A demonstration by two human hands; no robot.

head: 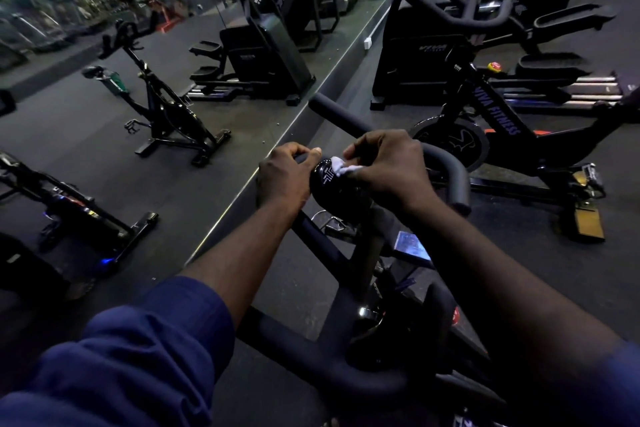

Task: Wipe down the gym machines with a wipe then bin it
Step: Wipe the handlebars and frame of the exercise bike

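Observation:
A black spin bike stands right under me, its handlebar [446, 166] looping forward. At the bar's centre sits a glossy black console knob [329, 182]. My right hand [384, 166] pinches a small white wipe [343, 166] and presses it on top of that knob. My left hand [287, 173] curls round the bar stub just left of the knob. Both forearms reach forward from blue sleeves.
A second spin bike [502, 121] marked VIVA FITNESS stands ahead on the right. A wall mirror on the left reflects more bikes [166, 107] and a stepper [263, 55]. Dark rubber floor lies between the machines.

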